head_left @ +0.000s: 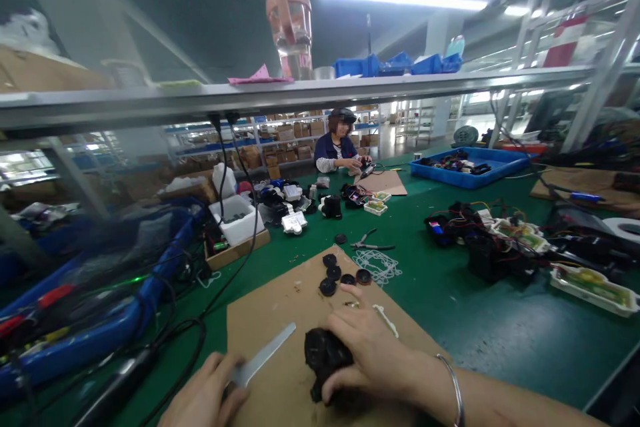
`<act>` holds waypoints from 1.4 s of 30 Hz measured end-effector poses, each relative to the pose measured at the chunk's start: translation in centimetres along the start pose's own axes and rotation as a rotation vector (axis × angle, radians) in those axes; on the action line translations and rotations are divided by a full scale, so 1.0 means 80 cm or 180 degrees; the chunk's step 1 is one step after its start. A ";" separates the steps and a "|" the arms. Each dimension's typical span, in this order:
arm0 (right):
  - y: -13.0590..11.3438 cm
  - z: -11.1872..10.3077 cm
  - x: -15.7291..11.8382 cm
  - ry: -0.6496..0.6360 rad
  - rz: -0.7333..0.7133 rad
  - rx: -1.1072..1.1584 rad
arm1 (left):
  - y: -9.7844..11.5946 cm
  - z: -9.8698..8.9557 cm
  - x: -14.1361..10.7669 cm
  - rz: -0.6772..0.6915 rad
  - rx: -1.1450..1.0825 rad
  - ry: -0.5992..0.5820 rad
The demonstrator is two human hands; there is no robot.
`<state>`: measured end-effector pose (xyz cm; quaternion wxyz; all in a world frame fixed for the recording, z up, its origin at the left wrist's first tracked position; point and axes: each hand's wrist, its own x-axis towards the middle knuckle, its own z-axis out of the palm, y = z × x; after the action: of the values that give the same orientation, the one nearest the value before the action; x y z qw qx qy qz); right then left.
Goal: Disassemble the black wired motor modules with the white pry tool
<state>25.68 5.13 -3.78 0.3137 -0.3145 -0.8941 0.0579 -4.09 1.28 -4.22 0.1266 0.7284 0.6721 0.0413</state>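
My left hand (205, 392) is closed around the handle end of a knife (267, 352) with a flat, straight metal blade, which points up and right over the cardboard sheet (265, 307). Just right of it, my right hand (373, 350) grips a black plastic housing (323, 355), thumb below and fingers over the top. The knife and the housing are apart. Beyond my right hand lie several small round black caps (328, 287) at the cardboard's far edge. A thin white strip (386, 320) rests behind my right hand.
Pliers (373, 245) and tangled white cord (377, 267) lie past the cardboard. On the left are a blue bin (165, 280), a white box (237, 220) and hanging black cables. Wired assemblies (515, 237) cover the right side. A co-worker (337, 147) sits across, below the overhead shelf (200, 97).
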 end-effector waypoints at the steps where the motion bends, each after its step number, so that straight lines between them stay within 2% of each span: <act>1: 0.000 -0.002 -0.001 0.0034 0.0031 0.0089 | 0.010 -0.007 -0.004 -0.0054 -0.0053 -0.0053; 4: -0.001 -0.009 -0.002 0.0055 0.0075 0.0346 | 0.038 -0.028 -0.011 -0.0128 -0.0327 -0.0213; 8: -0.003 -0.014 -0.002 -0.0027 0.0072 0.0527 | 0.062 -0.041 -0.026 -0.0165 -0.0643 -0.0141; 10: -0.005 -0.015 -0.003 -0.0082 0.0069 0.0603 | 0.072 -0.046 -0.043 -0.0267 -0.1282 -0.0150; 14: -0.007 -0.014 -0.005 -0.0128 0.0036 0.0593 | 0.090 -0.055 -0.083 -0.0243 -0.3347 -0.0349; 16: -0.008 -0.013 -0.005 -0.0172 0.0018 0.0577 | 0.096 -0.058 -0.096 -0.0255 -0.3786 -0.0621; 18: -0.008 -0.012 -0.004 -0.0227 -0.0001 0.0567 | 0.098 -0.057 -0.101 -0.0369 -0.3888 -0.0817; 23: -0.008 -0.013 -0.002 -0.0283 -0.0039 0.0540 | 0.094 -0.056 -0.098 -0.0550 -0.3651 -0.0751; 28: -0.008 -0.015 -0.003 -0.0348 -0.0133 0.0488 | 0.094 -0.067 -0.098 -0.0466 -0.3260 -0.0838; 35: -0.001 -0.016 -0.002 -0.0559 -0.0378 0.0588 | 0.118 -0.095 -0.092 -0.0421 -0.2417 -0.0983; 38: 0.000 -0.020 0.001 -0.0590 -0.0453 0.0614 | 0.129 -0.099 -0.091 -0.0040 -0.1769 -0.0764; 40: 0.001 -0.023 0.003 -0.0606 -0.0449 0.0603 | 0.128 -0.097 -0.093 0.0399 -0.0944 -0.0372; 42: 0.002 -0.026 0.004 -0.0663 -0.0476 0.0628 | 0.122 -0.094 -0.095 0.0904 -0.0144 -0.0148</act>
<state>26.84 5.27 -1.98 0.2521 -0.2071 -0.9326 0.1542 2.95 -5.89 6.19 0.1514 0.8139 0.5580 0.0571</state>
